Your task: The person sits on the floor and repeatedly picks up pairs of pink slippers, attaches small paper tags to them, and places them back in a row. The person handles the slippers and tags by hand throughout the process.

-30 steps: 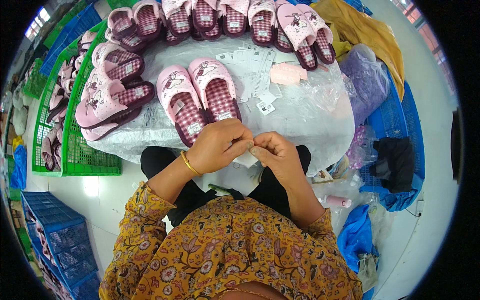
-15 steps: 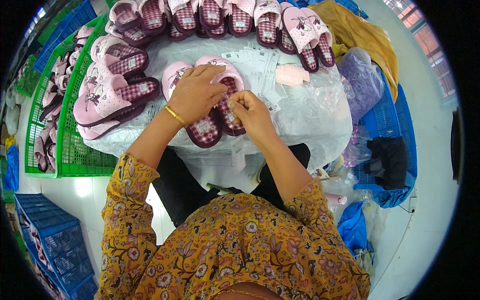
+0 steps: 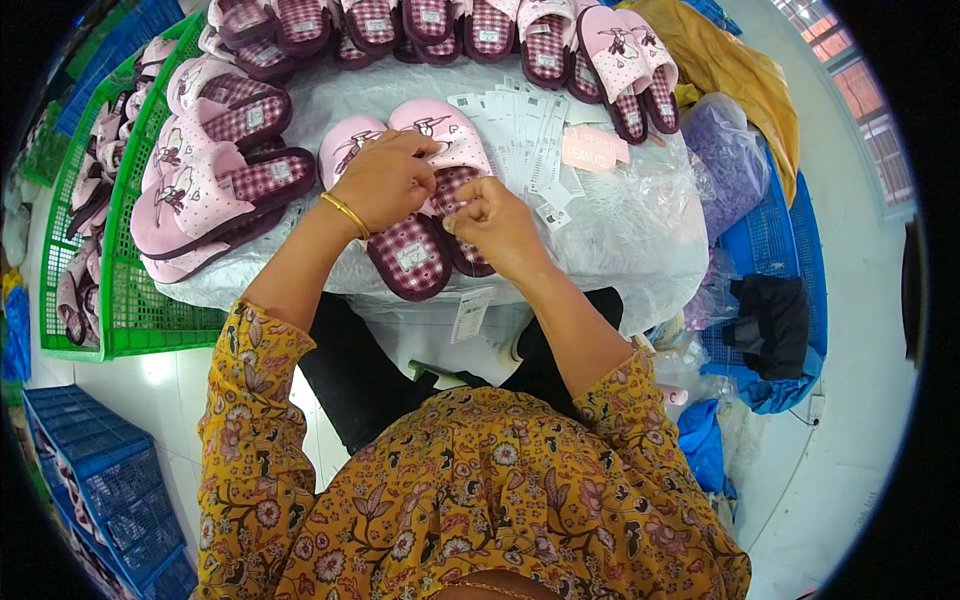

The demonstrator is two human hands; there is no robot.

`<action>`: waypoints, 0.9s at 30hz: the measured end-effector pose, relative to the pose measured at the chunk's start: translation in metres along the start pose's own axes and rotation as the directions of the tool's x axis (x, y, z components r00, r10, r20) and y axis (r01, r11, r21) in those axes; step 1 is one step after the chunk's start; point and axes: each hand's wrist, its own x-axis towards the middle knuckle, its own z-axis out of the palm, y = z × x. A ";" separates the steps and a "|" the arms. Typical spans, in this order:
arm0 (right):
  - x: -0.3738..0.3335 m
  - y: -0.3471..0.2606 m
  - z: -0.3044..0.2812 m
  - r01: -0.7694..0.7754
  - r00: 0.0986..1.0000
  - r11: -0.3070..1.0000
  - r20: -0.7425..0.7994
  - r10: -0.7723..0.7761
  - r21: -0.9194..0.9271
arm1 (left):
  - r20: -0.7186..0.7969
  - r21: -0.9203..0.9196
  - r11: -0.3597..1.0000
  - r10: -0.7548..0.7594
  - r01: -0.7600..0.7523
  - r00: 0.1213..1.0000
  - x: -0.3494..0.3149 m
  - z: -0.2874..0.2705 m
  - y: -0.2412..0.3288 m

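Nearest is the person's mustard floral shirt [image 3: 480,480], and beyond it the black trousers [image 3: 345,375]. A white paper tag [image 3: 471,314] hangs at the front edge of the desk [image 3: 620,255], just before the heels of a pair of pink slippers [image 3: 411,262]. This pair lies on the plastic-covered desk, in front of the person, with toes pointing away. The right hand [image 3: 495,225] is above the right slipper; its thumb and forefinger are pressed together, but whether they pinch something thin, I cannot tell. The left hand [image 3: 385,182], with a gold bangle [image 3: 346,214] at the wrist, lies across the uppers; its fingers are bent, and I cannot tell what they grip. To the left, more slippers [image 3: 195,190] lie stacked beside a green basket [image 3: 165,327]. Farther are paper labels [image 3: 525,120], spread near a pink card [image 3: 592,148], and at the far edge a row of similar slippers [image 3: 490,35].
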 end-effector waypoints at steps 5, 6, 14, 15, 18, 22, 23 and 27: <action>0.000 -0.012 0.000 -0.068 0.996 0.998 0.054 0.068 0.004 | -0.042 -0.043 0.998 0.041 -0.043 0.998 -0.002 0.005 -0.008; 0.001 -0.011 0.001 -0.063 0.997 0.998 0.046 0.063 -0.006 | -0.043 -0.049 0.998 0.044 -0.047 0.998 -0.002 0.005 -0.009; 0.009 -0.013 0.009 -0.048 0.998 0.991 -0.033 0.044 -0.123 | -0.045 0.025 0.999 0.050 -0.048 0.998 -0.002 0.008 -0.005; 0.011 -0.007 0.010 0.000 0.998 0.990 -0.055 -0.008 -0.141 | -0.037 0.040 0.998 0.049 -0.047 0.998 -0.001 0.008 -0.005; 0.016 0.005 0.015 0.067 0.992 0.983 -0.094 -0.084 -0.174 | 0.013 0.100 0.993 0.059 -0.060 0.998 0.005 0.006 -0.003; 0.014 -0.003 0.013 -0.045 0.996 0.993 -0.086 0.036 -0.110 | 0.083 0.067 0.996 0.057 -0.063 0.995 0.013 0.007 -0.010; 0.015 -0.004 0.012 -0.072 0.995 0.994 -0.082 0.065 -0.083 | 0.104 0.035 0.999 0.035 -0.039 0.994 0.018 0.006 -0.011; 0.021 0.012 0.013 -0.003 0.994 0.998 -0.108 0.010 0.060 | 0.118 0.035 0.998 -0.049 0.045 0.992 0.025 -0.002 -0.006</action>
